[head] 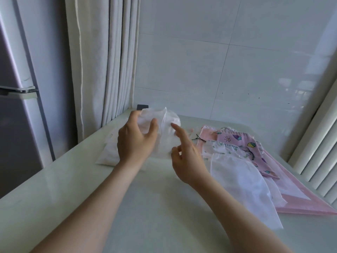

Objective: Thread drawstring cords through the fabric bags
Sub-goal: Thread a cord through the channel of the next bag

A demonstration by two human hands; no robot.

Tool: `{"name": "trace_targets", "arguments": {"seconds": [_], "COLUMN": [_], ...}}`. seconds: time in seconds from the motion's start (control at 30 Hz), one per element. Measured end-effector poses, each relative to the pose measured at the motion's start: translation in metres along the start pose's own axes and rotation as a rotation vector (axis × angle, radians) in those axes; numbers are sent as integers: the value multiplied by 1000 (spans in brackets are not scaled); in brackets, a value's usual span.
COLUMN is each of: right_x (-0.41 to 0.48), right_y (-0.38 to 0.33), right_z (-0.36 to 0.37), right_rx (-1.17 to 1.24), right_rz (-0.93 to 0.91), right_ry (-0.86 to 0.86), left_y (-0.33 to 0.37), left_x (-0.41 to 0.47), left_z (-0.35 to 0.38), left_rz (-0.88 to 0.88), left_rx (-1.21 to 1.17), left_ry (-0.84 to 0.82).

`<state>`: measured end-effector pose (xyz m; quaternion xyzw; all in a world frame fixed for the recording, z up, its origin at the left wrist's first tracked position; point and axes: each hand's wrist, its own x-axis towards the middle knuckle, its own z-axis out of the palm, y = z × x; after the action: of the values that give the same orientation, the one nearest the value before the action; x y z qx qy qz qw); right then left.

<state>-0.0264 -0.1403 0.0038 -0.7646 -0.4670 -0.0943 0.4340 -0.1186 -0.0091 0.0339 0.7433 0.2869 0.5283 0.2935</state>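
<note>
White fabric bag (166, 143) sits lifted off the surface (145, 207) at back left, bunched in the curled left hand (135, 141), likely to present its mouth, where 1 thin cord (163, 121) dangles. The right hand (186, 156) hovers empty, index finger out beside that cord. Other bags (237, 161) lie flat to the right.

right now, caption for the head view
Left hand grips a white bag over the table; right hand points toward it.
</note>
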Motion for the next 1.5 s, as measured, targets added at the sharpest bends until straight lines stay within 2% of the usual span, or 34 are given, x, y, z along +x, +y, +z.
{"name": "trace_targets", "arguments": {"seconds": [0.13,0.3,0.4,0.53,0.67,0.77,0.87,0.93,1.0,1.07,1.13,1.27,1.37,1.5], "right_x": [-2,-5,-5,-6,-8,-10,-10,-10,-11,-13,-15,-19,-18,-15], "right_y": [3,8,7,5,10,16,22,28,29,28,28,31,29,28], "right_z": [14,21,20,11,-3,-19,-37,-45,-53,-61,-69,-78,-79,-77], "right_rx": [-112,-294,-393,-502,-639,-832,-934,-890,-806,-799,-818,-811,-797,-781], "right_rz": [-96,-64,-44,-51,-16,68,167,165,158,194,291,417,386,247], "right_ry": [-238,-313,-293,-217,-140,-51,-9,-23,-21,-8,-21,-116,-71,93], "left_y": [-20,-43,-43,-35,-37,-39,-35,-31,-28,-26,-25,-22,-21,-14], "left_x": [11,13,9,1,-12,-16,-19,-21,-25,-30,-34,-37,-40,-43], "left_z": [-2,0,6,15,23,27,28,28,29,32,35,36,35,35], "left_rz": [-85,-154,21,263,246,208,328,457,571,612,582,411,344,297], "left_rx": [244,618,565,502,670,789,636,504,384,290,213,121,110,9], "left_ry": [53,-67,-77,-234,-458,-520,-479,-487,-570,-669,-727,-812,-842,-806]}}
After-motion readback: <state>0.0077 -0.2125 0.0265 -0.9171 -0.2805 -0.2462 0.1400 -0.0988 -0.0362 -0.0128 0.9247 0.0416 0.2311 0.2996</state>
